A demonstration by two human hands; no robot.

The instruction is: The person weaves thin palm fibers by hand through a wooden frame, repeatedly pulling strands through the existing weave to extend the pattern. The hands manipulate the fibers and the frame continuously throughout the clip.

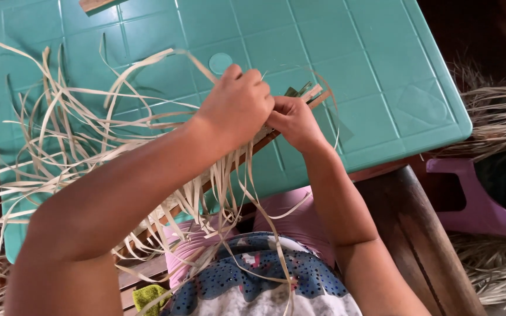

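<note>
On table [382, 70]: hands w/ strips [77, 146]

Two hands, left hand [236, 105] and right hand [293, 121], at work; one teal plastic table [370, 70]; one wooden slat [276, 131]; many pale palm strips [60, 146], uncountable; one purple stool [475, 205].

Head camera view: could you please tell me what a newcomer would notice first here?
The bright teal plastic table fills the upper frame. At its centre the left hand and right hand meet, both closed on a thin wooden slat. Pale, flat palm-leaf strips fan out from it across the table's left side and down over the person's lap.
</note>
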